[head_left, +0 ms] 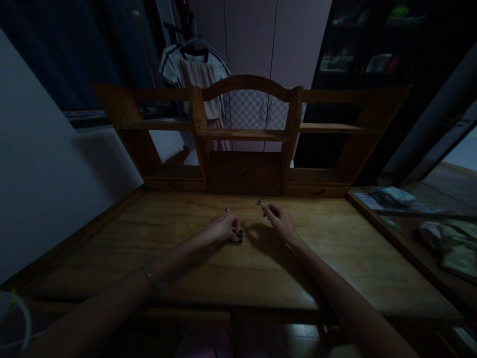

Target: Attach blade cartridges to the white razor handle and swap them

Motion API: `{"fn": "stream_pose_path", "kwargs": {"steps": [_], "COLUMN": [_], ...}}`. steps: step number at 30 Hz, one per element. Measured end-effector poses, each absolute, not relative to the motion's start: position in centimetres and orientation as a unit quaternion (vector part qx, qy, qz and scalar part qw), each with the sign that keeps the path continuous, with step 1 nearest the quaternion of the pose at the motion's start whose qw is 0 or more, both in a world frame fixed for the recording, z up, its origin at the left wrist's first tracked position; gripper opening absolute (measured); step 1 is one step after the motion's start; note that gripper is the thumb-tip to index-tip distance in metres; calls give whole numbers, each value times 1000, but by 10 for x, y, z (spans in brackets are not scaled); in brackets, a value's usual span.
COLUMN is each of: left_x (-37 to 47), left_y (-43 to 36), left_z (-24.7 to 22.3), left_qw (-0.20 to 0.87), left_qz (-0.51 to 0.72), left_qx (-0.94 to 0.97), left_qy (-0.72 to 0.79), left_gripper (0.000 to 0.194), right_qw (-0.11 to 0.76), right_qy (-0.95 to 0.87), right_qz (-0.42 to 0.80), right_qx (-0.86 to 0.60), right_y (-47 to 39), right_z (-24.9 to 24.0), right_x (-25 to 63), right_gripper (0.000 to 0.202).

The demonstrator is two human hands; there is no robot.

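Note:
On the wooden desk (179,268) lies a small dark flat object (239,237), with the fingers of my left hand (224,227) closed at its left part. Just beyond that hand, a tiny shiny piece (227,210) shows; whether it touches the hand is unclear. My right hand (282,223) is raised over the desk to the right, its fingertips pinching a small silvery metal piece (259,202). The two hands are apart.
A wooden shelf unit (244,134) with small drawers stands along the desk's back edge. Clothes (196,69) hang behind it. Beyond the right edge are plastic-wrapped items (398,195) and folded fabric (458,248). A white rounded object (13,318) is at lower left.

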State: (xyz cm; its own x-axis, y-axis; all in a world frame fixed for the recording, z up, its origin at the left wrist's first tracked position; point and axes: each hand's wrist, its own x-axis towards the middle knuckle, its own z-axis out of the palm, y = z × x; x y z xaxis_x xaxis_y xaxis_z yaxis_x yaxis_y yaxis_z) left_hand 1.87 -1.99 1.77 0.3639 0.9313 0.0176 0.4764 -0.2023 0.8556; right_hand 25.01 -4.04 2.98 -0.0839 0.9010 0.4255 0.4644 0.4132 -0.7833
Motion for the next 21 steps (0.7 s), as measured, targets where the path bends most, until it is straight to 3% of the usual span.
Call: {"fn": "stream_pose_path", "kwargs": {"steps": [5,12,15,21], "left_x": [20,-12,-36,-62], "left_y": [-8,-22,-35,-42], "left_z": [15,33,36,14], "left_qw": [331,245,179,197], "left_qz": [196,272,268,179], "left_qx": [781,769,753,717], "left_qy": [492,524,574,645], "left_gripper": [28,47,39,23], "right_qw": [461,472,492,497], "right_qy": [-699,-692,-687,-701], "right_qz": [231,242,227,205], "right_qx": [-495,-490,-484,-469], "right_y": [-40,-38,-37,-38], "right_z": [30,27,23,26], "right_x": [250,250,250,251], "right_gripper": [48,37,26,27]}}
